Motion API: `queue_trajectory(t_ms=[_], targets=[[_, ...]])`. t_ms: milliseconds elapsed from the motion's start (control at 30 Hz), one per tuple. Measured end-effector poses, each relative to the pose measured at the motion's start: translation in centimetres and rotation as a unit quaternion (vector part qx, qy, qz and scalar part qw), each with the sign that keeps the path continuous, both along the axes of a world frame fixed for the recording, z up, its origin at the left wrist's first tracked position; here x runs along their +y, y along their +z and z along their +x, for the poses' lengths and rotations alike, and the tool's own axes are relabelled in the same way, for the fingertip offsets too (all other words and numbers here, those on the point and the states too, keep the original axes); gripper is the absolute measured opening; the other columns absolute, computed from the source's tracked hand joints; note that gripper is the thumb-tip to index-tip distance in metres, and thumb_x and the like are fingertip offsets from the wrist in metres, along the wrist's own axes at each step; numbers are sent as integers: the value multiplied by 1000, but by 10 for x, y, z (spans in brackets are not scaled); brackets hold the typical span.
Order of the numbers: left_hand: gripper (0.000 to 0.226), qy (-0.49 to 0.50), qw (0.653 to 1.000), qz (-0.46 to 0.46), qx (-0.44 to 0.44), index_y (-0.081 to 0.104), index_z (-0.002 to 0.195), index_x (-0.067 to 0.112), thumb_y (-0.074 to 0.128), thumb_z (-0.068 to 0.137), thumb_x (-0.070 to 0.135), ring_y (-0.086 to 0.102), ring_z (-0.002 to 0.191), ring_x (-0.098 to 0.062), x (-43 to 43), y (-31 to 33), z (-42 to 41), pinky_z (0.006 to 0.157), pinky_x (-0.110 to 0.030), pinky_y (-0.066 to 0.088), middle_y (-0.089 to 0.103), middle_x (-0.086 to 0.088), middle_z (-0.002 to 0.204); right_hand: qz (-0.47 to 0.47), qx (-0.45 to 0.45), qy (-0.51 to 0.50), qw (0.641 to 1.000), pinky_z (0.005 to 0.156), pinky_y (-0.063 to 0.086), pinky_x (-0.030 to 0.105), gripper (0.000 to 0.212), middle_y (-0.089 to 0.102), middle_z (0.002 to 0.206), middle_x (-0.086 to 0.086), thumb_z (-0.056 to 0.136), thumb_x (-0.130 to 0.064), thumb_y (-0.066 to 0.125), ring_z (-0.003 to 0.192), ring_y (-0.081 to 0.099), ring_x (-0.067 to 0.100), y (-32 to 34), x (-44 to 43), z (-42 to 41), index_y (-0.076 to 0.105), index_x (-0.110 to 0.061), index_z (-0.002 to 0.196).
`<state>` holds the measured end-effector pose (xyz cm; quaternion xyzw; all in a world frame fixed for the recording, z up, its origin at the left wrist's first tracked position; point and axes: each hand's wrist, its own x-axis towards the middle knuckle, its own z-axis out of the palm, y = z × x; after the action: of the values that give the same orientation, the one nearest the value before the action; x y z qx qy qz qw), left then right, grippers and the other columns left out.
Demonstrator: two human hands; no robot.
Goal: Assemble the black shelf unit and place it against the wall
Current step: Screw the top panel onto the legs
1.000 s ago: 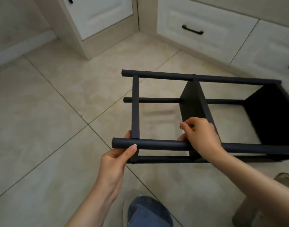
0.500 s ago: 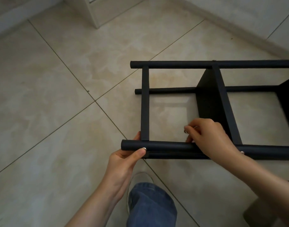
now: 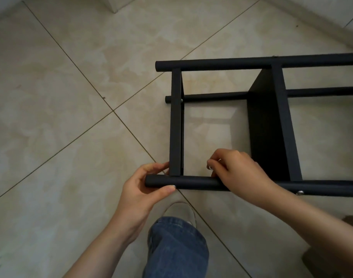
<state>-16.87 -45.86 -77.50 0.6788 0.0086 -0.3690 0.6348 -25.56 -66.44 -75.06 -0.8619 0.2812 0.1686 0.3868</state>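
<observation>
Shelf unit (image 3: 265, 127): black, lay on its side on the tiled floor (image 3: 71, 97), right of frame.
Left hand (image 3: 143, 189): curled round the near pole (image 3: 193, 182) at its end.
Right hand (image 3: 237, 169): pinched a small silver part (image 3: 210, 167) just above that pole.

open floor (image 3: 61, 117) from 7 to 11 o'clock. the shelf frame (image 3: 211, 65) bars 1 to 3 o'clock; the gap between its rails is passable, closed at 3 by a black panel (image 3: 263, 127). a leg (image 3: 175, 247) fills 6 o'clock.
</observation>
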Motion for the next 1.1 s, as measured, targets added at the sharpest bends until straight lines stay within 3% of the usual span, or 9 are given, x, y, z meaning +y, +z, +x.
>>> queue_trajectory(t_ms=[200,333,400,533,633,700,767,867,1100], targets=[[75,-137,983,47,-108,58,131,25,82,61,14,66,112,-2,2,7,17,87,-16,54,70,19,121,70,-5,-71,995,79,58,32,14,71,72,-8,101,-32,50,71,68,4,-7,-7,6,61,-30,92],[89,-250,955,62,-148,42,143,43,84,67,19,64,118,-2,0,13,35,94,-18,53,56,28,138,105,16,-81,991,66,50,15,16,71,70,-7,102,-31,49,65,66,1,-6,-12,8,59,-29,90],[94,-312,928,81,-186,32,146,54,84,72,28,59,124,2,-3,18,44,99,-19,50,43,25,153,95,12,-75,993,67,51,17,16,70,72,-7,102,-32,49,67,66,1,-7,-12,6,60,-28,91],[97,-432,796,124,-406,18,158,39,77,81,48,15,153,-3,-9,19,61,121,-24,22,0,23,167,62,7,-40,997,77,58,30,15,69,74,-10,100,-38,49,72,66,3,-8,-12,1,60,-33,90],[95,-487,675,141,-536,21,160,27,63,82,61,2,156,-17,-19,17,76,126,-35,14,3,8,170,30,8,-9,999,76,58,32,16,67,73,-13,99,-42,49,73,64,3,-8,-11,-2,60,-34,90],[93,-513,629,142,-566,26,159,24,59,83,66,2,157,-21,-24,14,85,126,-42,10,8,4,170,23,11,6,1000,74,58,30,16,65,75,-13,99,-43,49,72,64,3,-7,-12,-2,59,-35,90],[89,-522,633,122,-559,32,156,22,61,84,66,6,157,-21,-25,9,89,126,-40,10,14,2,169,40,14,10,999,74,58,28,14,65,76,-13,98,-43,50,72,63,3,-6,-13,-2,58,-36,88],[84,-509,677,80,-525,40,151,17,69,83,57,10,156,-23,-25,3,88,125,-32,15,22,-3,167,85,27,11,996,76,57,27,13,68,79,-10,97,-40,54,75,65,4,-7,-16,2,61,-34,88],[80,-490,714,51,-497,46,145,13,76,81,50,15,155,-29,-25,-2,86,124,-37,22,29,-6,164,212,41,2,976,66,50,16,13,74,75,-13,96,-31,61,68,65,-2,-12,-22,32,70,-26,89]])
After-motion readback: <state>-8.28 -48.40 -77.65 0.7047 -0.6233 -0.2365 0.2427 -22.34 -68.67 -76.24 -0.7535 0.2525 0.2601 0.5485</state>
